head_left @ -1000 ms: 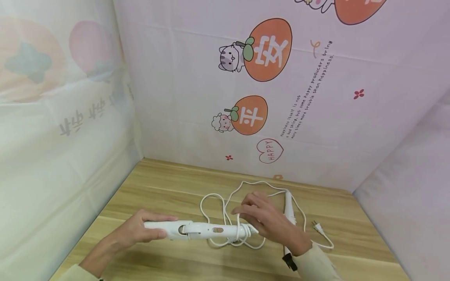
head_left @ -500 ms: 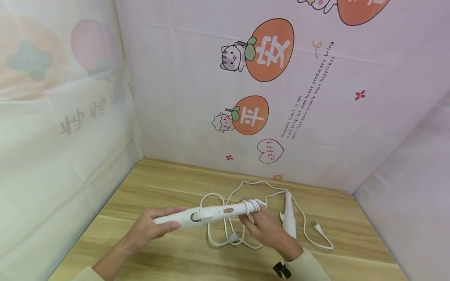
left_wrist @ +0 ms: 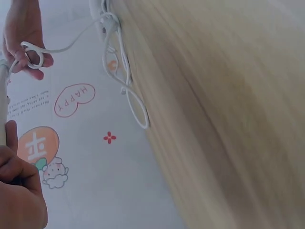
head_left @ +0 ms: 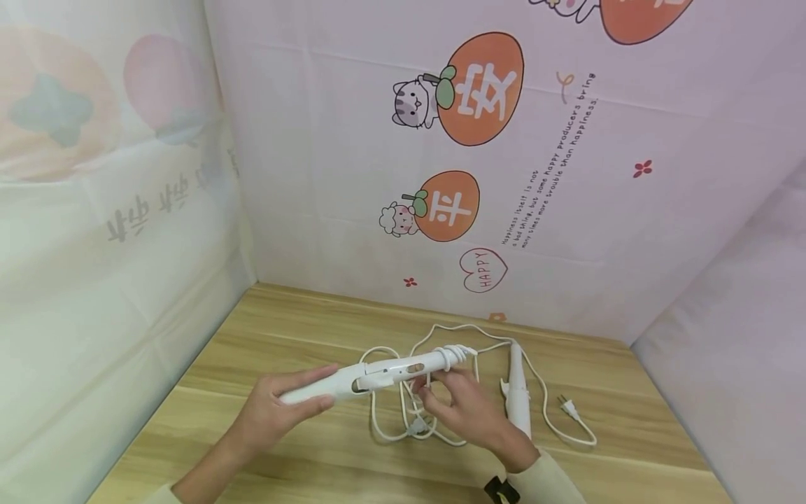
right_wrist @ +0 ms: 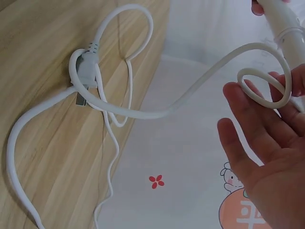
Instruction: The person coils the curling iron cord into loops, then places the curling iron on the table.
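My left hand (head_left: 271,409) grips the wide end of a white hair curling iron (head_left: 352,381), thumb on one side and fingers on the other. The iron is held above the table, its narrow end tilted up to the right. Several turns of white power cord (head_left: 455,355) wrap that narrow end. Just below it, my right hand (head_left: 462,406) pinches the cord. In the right wrist view a small cord loop (right_wrist: 245,76) lies across the fingers of my right hand (right_wrist: 267,143), the other fingers spread. The plug (right_wrist: 87,69) rests on the table among loose loops.
A second white curling iron (head_left: 518,392) lies to the right on the wooden table (head_left: 302,322), partly behind the right forearm. Its plug (head_left: 569,408) lies farther right. Printed cloth walls (head_left: 340,175) enclose the table. A black item (head_left: 502,490) is beside the right sleeve.
The iron's narrow end has risen and tilted up, and both hands have shifted with it. My right hand has moved from over the cord-wrapped end to below it.
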{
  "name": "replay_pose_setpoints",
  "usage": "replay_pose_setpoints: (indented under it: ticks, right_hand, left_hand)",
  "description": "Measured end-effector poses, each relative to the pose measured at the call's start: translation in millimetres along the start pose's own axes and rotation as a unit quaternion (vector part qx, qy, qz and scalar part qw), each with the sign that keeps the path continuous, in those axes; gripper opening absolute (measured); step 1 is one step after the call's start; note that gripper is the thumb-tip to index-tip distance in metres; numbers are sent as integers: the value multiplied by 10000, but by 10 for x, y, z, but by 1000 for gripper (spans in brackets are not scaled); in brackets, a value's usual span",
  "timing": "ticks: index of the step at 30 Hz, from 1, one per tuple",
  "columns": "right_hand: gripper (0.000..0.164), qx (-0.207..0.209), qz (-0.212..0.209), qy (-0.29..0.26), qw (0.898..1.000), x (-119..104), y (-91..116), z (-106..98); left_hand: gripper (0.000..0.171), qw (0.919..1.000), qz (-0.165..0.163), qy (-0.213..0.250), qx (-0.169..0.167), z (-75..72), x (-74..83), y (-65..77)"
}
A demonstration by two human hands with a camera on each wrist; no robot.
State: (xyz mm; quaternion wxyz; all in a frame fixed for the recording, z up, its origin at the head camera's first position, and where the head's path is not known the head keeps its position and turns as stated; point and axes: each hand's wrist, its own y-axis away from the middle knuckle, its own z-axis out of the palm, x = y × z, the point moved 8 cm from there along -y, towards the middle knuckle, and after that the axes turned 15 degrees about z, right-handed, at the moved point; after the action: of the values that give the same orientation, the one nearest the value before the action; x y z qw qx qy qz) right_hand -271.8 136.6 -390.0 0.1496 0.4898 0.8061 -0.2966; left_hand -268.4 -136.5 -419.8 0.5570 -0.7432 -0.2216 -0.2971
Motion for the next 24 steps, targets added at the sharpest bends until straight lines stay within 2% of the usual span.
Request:
replay_pose_setpoints:
  ticks: [2, 3, 4, 6, 8, 10, 13, 16, 18, 20, 22, 24]
  right_hand:
    - [14, -190, 49, -234, 9995, 9, 6, 19]
    - [14, -310, 145, -345, 9988, 25, 12, 33]
    - [15, -462, 252, -506, 9973, 44, 19, 52]
    - [14, -756, 498, -886, 9919, 82, 36, 89]
    - [15, -914, 704, -1159, 9865, 113, 57, 112]
    - [14, -1006, 720, -1454, 9816, 108, 75, 118]
    - [9, -1035, 467, -1849, 9762, 62, 105, 98]
    - [19, -1019, 133, -2183, 9704, 8, 123, 53]
    - [28, -809, -81, -2059, 9752, -16, 123, 2]
    - [36, -567, -171, -1760, 9826, -23, 115, -38]
    - [39, -362, -48, -1353, 9901, -5, 95, -57]
    - [39, -352, 176, -1038, 9938, 19, 69, -41]
  left_hand:
    - [45, 9964, 694, -486, -3, 1, 108, -30]
    - [46, 9908, 1140, -733, 1, 8, 174, -47]
    - [47, 9820, 1599, -1003, 15, 16, 240, -57]
    - [45, 9588, 2406, -1508, 46, 37, 353, -61]
    - [42, 9384, 2855, -1946, 67, 46, 418, -56]
    - [38, 9275, 2878, -2385, 102, 14, 429, -54]
    - [41, 9178, 2660, -2921, 381, -141, 411, -40]
    - [45, 9136, 2496, -3115, 769, -333, 392, -3]
    - [47, 9116, 2526, -3121, 882, -407, 385, 19]
    - [47, 9109, 2540, -3139, 846, -436, 375, 21]
    - [48, 9101, 2557, -3161, 802, -446, 363, 12]
    - [48, 9089, 2569, -3182, 811, -457, 356, 5]
